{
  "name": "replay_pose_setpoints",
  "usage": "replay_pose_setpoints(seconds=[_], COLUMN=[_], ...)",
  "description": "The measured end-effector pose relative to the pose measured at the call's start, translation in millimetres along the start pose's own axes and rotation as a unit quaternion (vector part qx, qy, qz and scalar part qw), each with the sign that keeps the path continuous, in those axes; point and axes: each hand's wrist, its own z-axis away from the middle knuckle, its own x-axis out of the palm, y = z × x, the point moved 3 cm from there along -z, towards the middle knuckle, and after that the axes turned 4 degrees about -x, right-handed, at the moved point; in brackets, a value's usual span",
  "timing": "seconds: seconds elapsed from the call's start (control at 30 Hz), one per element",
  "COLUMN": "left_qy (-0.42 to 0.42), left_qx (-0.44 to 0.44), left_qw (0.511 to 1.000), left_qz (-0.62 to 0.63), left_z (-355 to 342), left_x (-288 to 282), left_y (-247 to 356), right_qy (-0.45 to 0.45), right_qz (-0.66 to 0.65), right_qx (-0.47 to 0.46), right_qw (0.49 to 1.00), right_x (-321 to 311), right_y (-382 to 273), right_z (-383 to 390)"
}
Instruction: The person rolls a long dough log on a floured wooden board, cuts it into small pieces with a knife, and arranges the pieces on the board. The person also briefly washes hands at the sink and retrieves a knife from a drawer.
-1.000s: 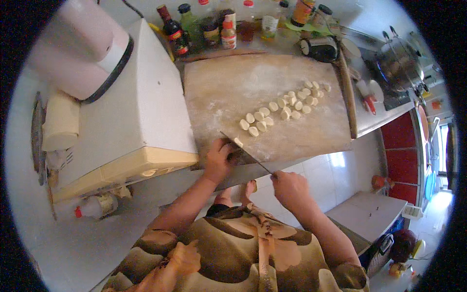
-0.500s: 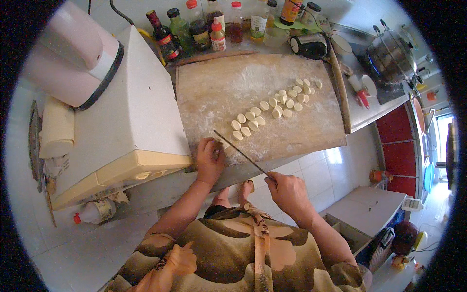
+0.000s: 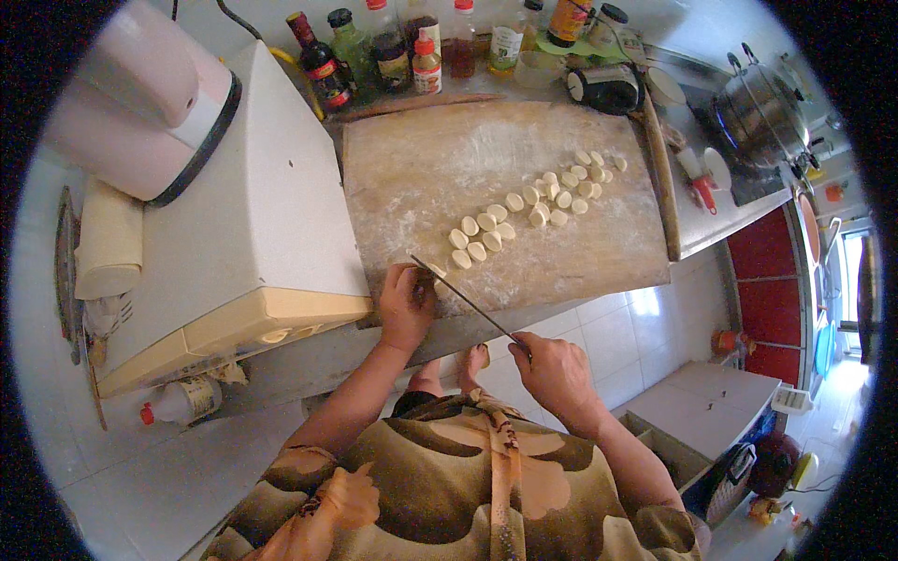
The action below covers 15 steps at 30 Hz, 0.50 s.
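Note:
In my right hand (image 3: 558, 376), closed round its handle, is a knife (image 3: 468, 301) seen nearly edge-on from above. Its blade slants up to the left, the far end beside the fingers of my left hand (image 3: 408, 304). Those fingers are curled round a pale lump of dough (image 3: 436, 270) at the near left of the floured wooden board (image 3: 412, 150); most of the lump is hidden by the hand and blade. Several small cut dough pieces (image 3: 486, 222) lie in a slanting band from beyond the blade toward the board's far right.
Bottles (image 3: 388, 56) line the board's far side. A rolling pin (image 3: 659, 178) lies along its right edge. Farther right, a steel pot (image 3: 762, 112) stands on a stove. Left of the board is a white box-shaped appliance (image 3: 253, 187) bearing a pink machine (image 3: 150, 103).
The board and surroundings have shifted slightly to the right in the picture. Both hands keep nearly the same pose, with the knife still beside the left fingers.

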Motion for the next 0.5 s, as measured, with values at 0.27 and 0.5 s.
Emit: replay_pose_setpoints(seconds=[0.27, 0.5], left_qy=[-0.023, -0.034], left_qx=[-0.033, -0.036], left_qw=[0.999, 0.999], left_qz=[-0.005, -0.005], left_z=[4, 1], left_x=[4, 4], left_y=[-8, -5], right_qy=[-0.04, -0.067], right_qz=[0.032, 0.065], right_qx=[-0.002, -0.005], right_qw=[0.999, 0.996], right_x=[1, 27], right_y=[-10, 1], right_z=[-18, -48])
